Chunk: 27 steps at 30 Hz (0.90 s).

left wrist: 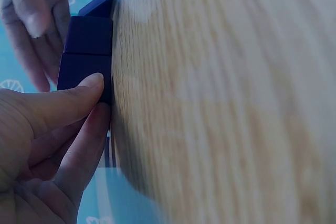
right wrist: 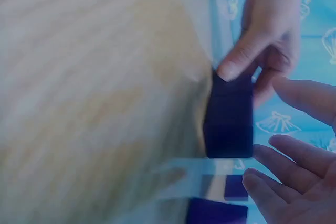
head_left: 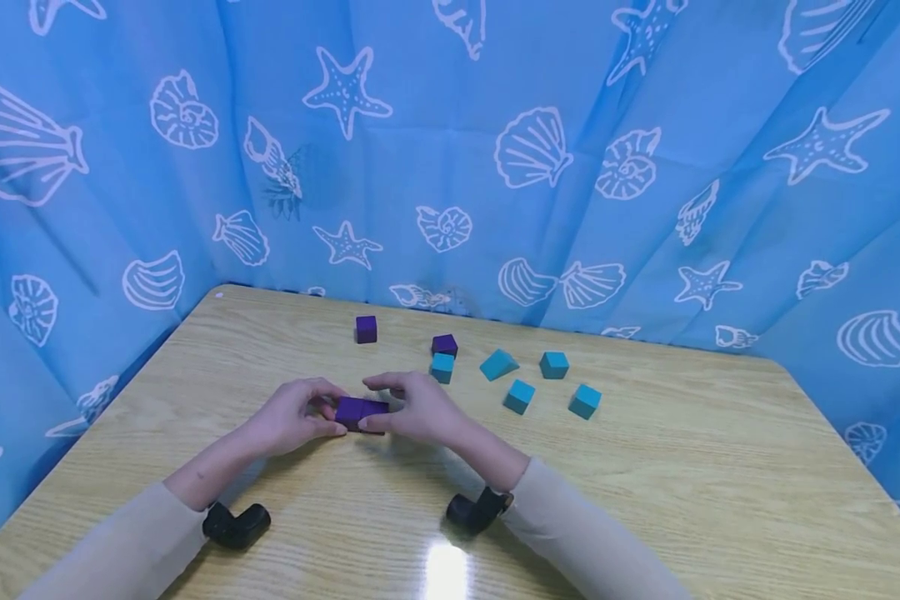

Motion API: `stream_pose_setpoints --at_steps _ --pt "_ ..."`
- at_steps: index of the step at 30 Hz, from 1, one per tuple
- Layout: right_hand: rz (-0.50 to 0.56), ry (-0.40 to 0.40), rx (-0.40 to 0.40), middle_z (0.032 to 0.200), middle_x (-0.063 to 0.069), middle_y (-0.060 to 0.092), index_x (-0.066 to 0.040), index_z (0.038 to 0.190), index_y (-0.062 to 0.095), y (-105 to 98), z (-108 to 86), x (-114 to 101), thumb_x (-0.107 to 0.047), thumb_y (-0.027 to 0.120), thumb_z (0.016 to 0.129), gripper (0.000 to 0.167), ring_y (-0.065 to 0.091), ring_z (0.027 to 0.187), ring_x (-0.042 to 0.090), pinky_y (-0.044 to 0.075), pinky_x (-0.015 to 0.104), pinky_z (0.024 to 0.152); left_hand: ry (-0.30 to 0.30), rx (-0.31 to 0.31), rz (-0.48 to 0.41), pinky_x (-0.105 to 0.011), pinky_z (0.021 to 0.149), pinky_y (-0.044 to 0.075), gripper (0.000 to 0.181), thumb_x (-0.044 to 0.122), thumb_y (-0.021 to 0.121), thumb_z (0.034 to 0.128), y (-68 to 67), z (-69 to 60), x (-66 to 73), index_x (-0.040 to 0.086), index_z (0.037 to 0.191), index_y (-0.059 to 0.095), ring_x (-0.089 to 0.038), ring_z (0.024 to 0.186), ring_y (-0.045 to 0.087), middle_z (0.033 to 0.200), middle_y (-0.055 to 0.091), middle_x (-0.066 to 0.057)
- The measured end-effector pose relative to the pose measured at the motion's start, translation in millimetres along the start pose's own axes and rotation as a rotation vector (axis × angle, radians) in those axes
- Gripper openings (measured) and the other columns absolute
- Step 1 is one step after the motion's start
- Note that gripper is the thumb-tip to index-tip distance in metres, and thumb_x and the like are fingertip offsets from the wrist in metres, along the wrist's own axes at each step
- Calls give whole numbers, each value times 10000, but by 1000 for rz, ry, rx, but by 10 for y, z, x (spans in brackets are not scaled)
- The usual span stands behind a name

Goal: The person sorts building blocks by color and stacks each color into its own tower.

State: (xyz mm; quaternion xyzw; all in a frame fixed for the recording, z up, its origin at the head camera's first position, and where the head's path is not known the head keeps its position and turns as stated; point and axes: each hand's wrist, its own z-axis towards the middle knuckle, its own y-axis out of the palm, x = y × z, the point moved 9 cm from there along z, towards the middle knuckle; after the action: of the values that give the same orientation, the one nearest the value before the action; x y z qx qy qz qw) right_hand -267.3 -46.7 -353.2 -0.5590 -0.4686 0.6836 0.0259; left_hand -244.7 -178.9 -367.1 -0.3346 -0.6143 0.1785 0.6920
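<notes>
Left hand (head_left: 292, 417): fingers pinch left purple block (head_left: 348, 412), set on the surface (head_left: 645, 483). Right hand (head_left: 427, 408): fingers parted, gripping nothing, beside adjoining right purple block (head_left: 376, 407). Advisable: steady left block, keep faces flush.

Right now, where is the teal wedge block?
In the head view, the teal wedge block lies slightly right of centre, beyond and to the right of the right hand, with a teal cube close in front, slightly rightward.
</notes>
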Motion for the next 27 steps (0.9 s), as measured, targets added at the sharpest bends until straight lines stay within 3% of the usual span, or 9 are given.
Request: stream_pose_setpoints --at_steps 6,13,18,22,27 --pt "101 -5 48 1324 70 597 -108 1307 599 -138 -11 23 -325 699 877 492 516 1270 310 433 418 1048 -2 1 -4 -307 739 459 372 89 769 788 6 6 -15 -16 1124 650 -165 851 594 938 652 -63" --pt "175 -58 131 1250 79 644 -57 1246 631 -234 5 -2 -232 666 903 387 558 1221 259 444 378 1039 7 1 9 -305 730 452 380 92 770 787 4 3 -21 -27 1124 642 -167 846 596 914 653 -58" --pt "164 -86 248 1172 103 677 -51 1182 664 -361 28 32 -174 659 902 305 598 1148 247 463 381 1015 -9 -1 4 -300 721 448 382 93 768 790 -5 6 -37 -25 1130 639 -164 843 594 904 652 -53" --pt "207 -36 376 1130 89 684 -60 1136 681 -504 31 170 -157 662 900 257 615 1096 240 473 384 994 -14 -1 -8 -287 704 448 387 93 766 792 -1 -4 -33 -24 1137 636 -158 837 585 904 647 -52" --pt "338 39 533 1082 110 688 -39 1081 694 -665 12 392 -125 664 891 210 631 1017 247 517 366 900 -19 0 -18 -266 682 439 389 89 763 794 10 -12 -28 -22 1143 632 -150 828 576 893 643 -47"
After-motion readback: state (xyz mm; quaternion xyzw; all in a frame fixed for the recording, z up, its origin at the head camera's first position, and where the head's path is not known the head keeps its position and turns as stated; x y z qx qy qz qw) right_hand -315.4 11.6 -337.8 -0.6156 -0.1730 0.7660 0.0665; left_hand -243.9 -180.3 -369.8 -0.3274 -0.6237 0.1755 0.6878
